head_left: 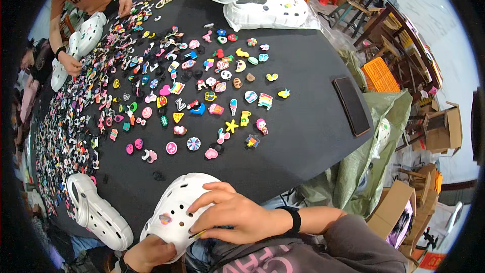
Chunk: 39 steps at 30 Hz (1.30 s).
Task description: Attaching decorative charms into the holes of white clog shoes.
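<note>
Black desk (298, 146); left hand (151, 251) curled against white perforated clog (166, 199), right hand (233, 217) pinching yellowish piece (200, 233); between, pink-rimmed charm (165, 218) seated, several holes bare.

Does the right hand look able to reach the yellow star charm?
Probably yes: bare tabletop lies between the right hand and yellow star charm, though that hand touches the held white clog.
</note>
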### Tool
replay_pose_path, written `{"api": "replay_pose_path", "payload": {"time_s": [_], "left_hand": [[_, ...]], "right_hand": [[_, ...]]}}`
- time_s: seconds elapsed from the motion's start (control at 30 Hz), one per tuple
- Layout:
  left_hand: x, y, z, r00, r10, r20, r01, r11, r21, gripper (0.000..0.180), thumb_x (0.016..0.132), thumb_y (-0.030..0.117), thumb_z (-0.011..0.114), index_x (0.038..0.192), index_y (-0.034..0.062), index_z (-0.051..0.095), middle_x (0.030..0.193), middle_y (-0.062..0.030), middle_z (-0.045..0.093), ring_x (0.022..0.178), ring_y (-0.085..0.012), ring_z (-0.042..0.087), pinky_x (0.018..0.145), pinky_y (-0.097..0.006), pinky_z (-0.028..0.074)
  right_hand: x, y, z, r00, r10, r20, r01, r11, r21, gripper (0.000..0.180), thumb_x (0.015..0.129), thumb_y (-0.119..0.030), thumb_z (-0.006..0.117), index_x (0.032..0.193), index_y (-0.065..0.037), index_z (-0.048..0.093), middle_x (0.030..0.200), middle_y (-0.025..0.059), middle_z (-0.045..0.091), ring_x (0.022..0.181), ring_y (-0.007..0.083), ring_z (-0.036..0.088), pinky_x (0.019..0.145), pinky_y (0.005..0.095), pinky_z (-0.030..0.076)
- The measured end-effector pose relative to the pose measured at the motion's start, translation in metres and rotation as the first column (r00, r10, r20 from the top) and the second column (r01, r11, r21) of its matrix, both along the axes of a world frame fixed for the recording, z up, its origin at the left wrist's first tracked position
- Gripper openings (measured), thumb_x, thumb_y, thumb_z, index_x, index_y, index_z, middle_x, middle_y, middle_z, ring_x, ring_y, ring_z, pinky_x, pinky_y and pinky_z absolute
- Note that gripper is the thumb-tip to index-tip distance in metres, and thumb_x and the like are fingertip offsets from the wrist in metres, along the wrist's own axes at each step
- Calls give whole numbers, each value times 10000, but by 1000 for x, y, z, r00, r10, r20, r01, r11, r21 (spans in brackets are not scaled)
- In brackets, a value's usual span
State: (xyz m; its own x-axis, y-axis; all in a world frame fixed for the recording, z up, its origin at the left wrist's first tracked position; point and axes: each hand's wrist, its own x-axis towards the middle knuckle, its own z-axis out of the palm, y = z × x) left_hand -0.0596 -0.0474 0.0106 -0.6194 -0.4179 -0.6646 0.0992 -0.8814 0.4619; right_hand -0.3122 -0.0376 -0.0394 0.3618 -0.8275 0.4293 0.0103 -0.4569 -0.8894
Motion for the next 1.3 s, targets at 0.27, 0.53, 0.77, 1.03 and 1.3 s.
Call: {"api": "replay_pose_path", "payload": {"time_s": [0.27, 0.53, 0.77, 1.03, 1.3], "left_hand": [[-19, 7, -5, 967, 202, 155, -190, 978, -87, 735, 825, 112, 696, 1443, 48, 302, 1351, -122, 502, 1246, -268, 505, 1052, -443, 404], [11, 5, -8, 931, -218, 293, 256, 962, -99, 527, 942, 109, 550, 1418, 12, 348, 1359, -120, 508, 1256, -241, 500, 1078, -413, 379], [0, -6, 8, 943, -159, 293, 125, 984, 131, 551, 936, 105, 541, 1436, 10, 328, 1397, -132, 474, 1288, -236, 472, 1076, -380, 379], [-1, -12, -2, 979, -171, 114, 176, 984, -37, 543, 912, 140, 647, 1388, 2, 425, 1306, -53, 534, 1163, -117, 496, 963, -269, 410], [2, -13, -3, 979, -196, 55, 196, 980, -9, 517, 911, 179, 670, 1353, 4, 465, 1299, -64, 541, 1132, -126, 512, 939, -272, 423]], "right_hand": [[-8, -6, -1, 997, 23, 72, -24, 1000, 10, 178, 823, -97, 731, 999, -127, 730, 924, 16, 618, 1039, 207, 601, 1084, 494, 307], [-3, 1, 3, 989, -92, -117, 79, 990, -118, 215, 798, -96, 753, 1009, -83, 716, 915, 13, 597, 1011, 201, 612, 1075, 515, 360], [-16, 3, 7, 962, -83, -260, 43, 987, -157, 234, 817, -116, 705, 1048, -87, 680, 976, 47, 626, 1068, 230, 601, 1067, 511, 361], [-26, -11, 19, 963, 51, -263, -51, 999, 10, 172, 772, -71, 741, 942, -94, 738, 899, 26, 653, 1011, 223, 641, 1057, 497, 376], [-13, -13, 29, 945, -41, -324, 44, 999, 4, 213, 721, -92, 798, 927, -104, 746, 823, 13, 635, 924, 185, 630, 992, 457, 421]]}}
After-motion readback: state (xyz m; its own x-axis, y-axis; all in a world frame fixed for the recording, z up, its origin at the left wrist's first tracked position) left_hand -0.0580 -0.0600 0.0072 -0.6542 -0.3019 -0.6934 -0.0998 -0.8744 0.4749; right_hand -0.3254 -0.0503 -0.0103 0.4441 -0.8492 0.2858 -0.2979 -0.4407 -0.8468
